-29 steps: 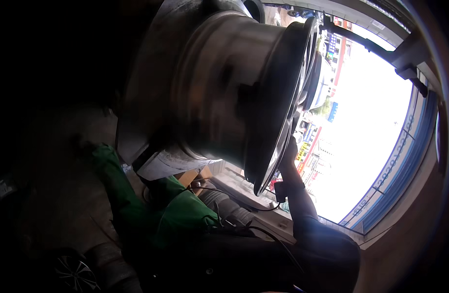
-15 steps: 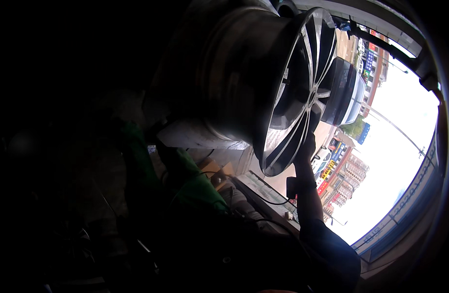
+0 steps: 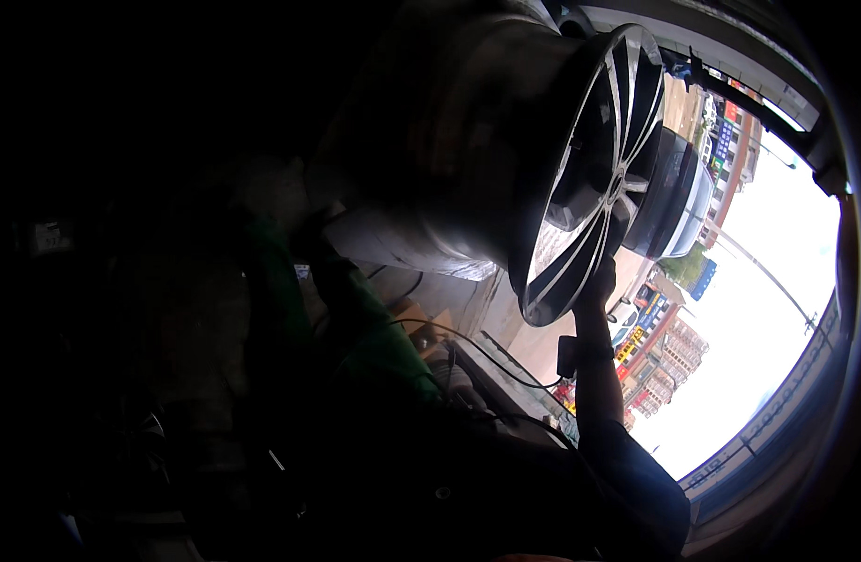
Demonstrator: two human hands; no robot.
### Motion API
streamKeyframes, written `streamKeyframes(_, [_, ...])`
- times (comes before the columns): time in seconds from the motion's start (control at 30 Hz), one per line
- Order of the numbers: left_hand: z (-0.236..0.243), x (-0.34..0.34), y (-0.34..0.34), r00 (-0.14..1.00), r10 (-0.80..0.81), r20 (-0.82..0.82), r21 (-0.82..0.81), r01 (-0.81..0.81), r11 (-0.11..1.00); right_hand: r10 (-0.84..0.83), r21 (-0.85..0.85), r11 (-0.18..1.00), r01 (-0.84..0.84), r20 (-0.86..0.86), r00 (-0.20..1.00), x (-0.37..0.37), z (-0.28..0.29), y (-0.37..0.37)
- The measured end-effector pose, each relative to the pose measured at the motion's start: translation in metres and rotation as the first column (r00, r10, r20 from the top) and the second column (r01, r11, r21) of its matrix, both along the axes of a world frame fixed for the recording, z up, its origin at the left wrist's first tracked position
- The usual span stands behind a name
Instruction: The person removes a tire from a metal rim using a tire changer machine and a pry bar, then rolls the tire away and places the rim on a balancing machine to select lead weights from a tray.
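A large alloy wheel rim, with pale spokes and dark gaps between them, fills the upper middle. Its wide dull barrel reaches back into deep shadow, and no tyre is on it. My right hand is at the lower edge of the spoked face. The fingers are curled against the rim, dark against the bright street. A dark box-shaped device with a cable sits at my right wrist. My left hand does not show; the left side is nearly black.
Two green cloth-covered shapes, perhaps legs, lie below the barrel. A brown cardboard piece and a black cable are nearby. Beyond the opening stand a dark car and buildings, tilted sideways in the picture.
The rim, my right hand and the street behind all sit slightly farther right in the picture. My right hand stays at the rim's edge.
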State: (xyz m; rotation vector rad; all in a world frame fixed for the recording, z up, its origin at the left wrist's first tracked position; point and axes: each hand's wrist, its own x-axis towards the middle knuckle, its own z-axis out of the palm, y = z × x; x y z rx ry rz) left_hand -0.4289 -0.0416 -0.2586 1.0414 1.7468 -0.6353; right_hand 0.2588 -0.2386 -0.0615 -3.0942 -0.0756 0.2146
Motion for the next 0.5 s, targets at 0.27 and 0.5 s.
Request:
streamKeyframes(0.27, [-0.054,-0.081,-0.033,0.936,-0.348,0.056,0.048,0.346,0.937,-0.297,0.331,0.904,0.271,0.029,0.954,0.004,-0.008,-0.015])
streamKeyframes(0.5, [-0.076,-0.106,-0.057,0.838,-0.539,0.078,0.310,0.494,0.812,-0.366,0.531,0.778,0.334,-0.047,0.929,-0.009,-0.002,0.025])
